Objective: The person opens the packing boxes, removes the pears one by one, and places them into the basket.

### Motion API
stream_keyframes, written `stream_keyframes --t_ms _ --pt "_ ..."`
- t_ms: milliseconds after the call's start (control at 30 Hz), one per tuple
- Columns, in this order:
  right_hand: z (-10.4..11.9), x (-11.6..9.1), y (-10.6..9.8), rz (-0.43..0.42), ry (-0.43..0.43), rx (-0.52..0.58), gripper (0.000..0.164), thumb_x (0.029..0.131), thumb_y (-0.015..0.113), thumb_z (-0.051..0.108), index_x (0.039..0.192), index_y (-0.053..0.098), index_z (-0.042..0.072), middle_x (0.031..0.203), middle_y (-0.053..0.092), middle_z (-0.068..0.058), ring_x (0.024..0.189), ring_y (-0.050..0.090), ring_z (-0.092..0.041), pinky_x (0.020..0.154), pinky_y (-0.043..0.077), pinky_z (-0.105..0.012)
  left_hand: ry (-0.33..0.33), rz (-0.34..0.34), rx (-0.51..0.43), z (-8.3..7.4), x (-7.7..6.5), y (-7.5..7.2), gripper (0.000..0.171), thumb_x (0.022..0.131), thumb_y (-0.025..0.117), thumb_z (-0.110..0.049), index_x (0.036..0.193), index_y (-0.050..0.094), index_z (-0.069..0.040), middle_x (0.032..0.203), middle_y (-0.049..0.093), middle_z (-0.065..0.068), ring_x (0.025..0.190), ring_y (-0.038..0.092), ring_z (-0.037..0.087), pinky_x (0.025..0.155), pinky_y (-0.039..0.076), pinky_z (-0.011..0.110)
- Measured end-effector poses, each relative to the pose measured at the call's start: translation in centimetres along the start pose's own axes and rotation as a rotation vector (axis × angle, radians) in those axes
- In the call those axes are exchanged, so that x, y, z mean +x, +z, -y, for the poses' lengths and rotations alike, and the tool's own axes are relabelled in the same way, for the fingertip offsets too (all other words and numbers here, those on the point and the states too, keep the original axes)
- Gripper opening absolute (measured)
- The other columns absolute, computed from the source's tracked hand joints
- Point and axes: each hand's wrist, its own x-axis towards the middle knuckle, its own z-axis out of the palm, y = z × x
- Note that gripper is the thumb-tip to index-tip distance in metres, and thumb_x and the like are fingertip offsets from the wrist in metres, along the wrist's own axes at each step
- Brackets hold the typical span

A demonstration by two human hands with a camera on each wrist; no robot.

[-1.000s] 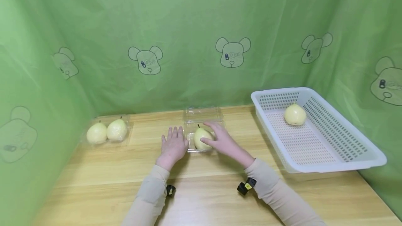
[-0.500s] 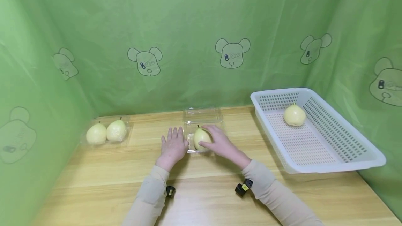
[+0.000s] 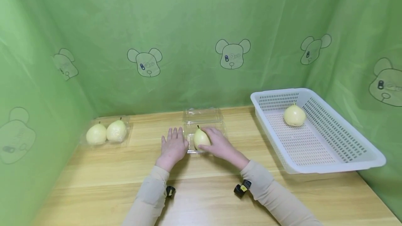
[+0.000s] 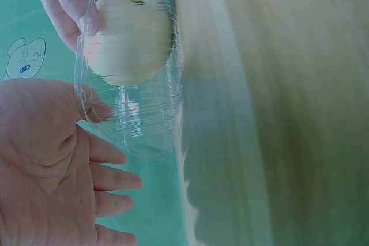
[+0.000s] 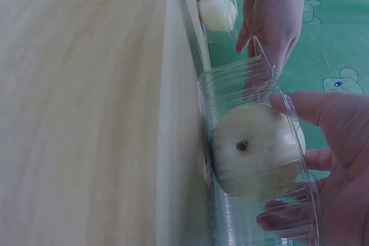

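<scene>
A pale yellow pear (image 3: pixel 201 140) with a dark stem sits in an open clear plastic clamshell box (image 3: pixel 192 128) at the middle of the table. My right hand (image 3: pixel 221 144) holds the pear from its right side, thumb in front and fingers reaching behind it into the box. In the right wrist view, the thumb (image 5: pixel 311 106) overlaps the box's rim beside the pear. My left hand (image 3: pixel 174 145) lies with straight fingers at the box's left side, its thumb right at the rim. The left wrist view shows its palm (image 4: pixel 40 165) facing the camera.
At the left stands another clear box (image 3: pixel 125 119) with two pears (image 3: pixel 117 130) in it. A white perforated basket (image 3: pixel 317 168) with one pear (image 3: pixel 294 115) stands at the right. Green curtain (image 3: pixel 188 86) encloses the back and sides of the wooden table (image 3: pixel 201 198).
My right hand has moved slightly left and its fingers have closed in around the pear, which has shifted a little left in the box. The left hand has stayed put.
</scene>
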Motion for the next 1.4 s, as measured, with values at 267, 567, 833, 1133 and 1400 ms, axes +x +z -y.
stream_keyframes --t_ms 267,567,833,1133,1400 --pt "0.3 0.0 -0.2 0.021 0.033 -0.009 0.077 0.079 0.078 0.033 0.144 0.044 0.007 0.144 0.049 -0.02 0.125 0.052 -0.041 0.099 0.047 -0.063 0.0 -0.001 -0.002 0.0 0.1 0.1 0.06 0.102 0.034 -0.033 0.154 0.025 -0.004 0.16 0.026 0.019 0.151 0.015 0.037 0.12 0.014 0.063" --pt "0.5 0.3 -0.2 0.048 0.084 0.008 0.081 0.078 0.08 0.033 0.146 0.043 0.01 0.143 0.049 -0.02 0.124 0.052 -0.041 0.098 0.047 -0.064 0.002 -0.002 -0.001 0.0 0.1 0.1 0.061 0.101 0.036 -0.032 0.153 0.026 -0.003 0.159 0.027 0.02 0.151 0.016 0.037 0.12 0.015 0.064" --pt "0.4 0.8 -0.1 0.068 0.114 0.02 0.083 0.076 0.081 0.034 0.147 0.042 0.013 0.144 0.05 -0.019 0.123 0.054 -0.041 0.096 0.049 -0.062 0.001 0.001 0.003 0.0 0.1 0.0 0.06 0.102 0.034 -0.033 0.154 0.025 -0.004 0.16 0.026 0.019 0.151 0.015 0.036 0.12 0.014 0.063" --pt "0.4 1.1 0.0 0.077 0.132 0.036 0.083 0.073 0.082 0.03 0.145 0.043 0.013 0.138 0.053 -0.021 0.115 0.058 -0.04 0.092 0.051 -0.06 0.002 -0.003 0.007 0.0 0.1 0.1 0.061 0.101 0.035 -0.033 0.153 0.025 -0.003 0.16 0.026 0.019 0.151 0.016 0.037 0.12 0.015 0.063" --pt "0.0 1.3 0.2 0.077 0.121 0.025 0.082 0.072 0.082 0.026 0.144 0.044 0.013 0.134 0.056 -0.02 0.113 0.059 -0.039 0.091 0.051 -0.06 -0.003 0.01 0.006 0.0 0.0 0.1 0.061 0.101 0.034 -0.034 0.154 0.024 -0.004 0.16 0.025 0.019 0.151 0.015 0.037 0.12 0.014 0.063"
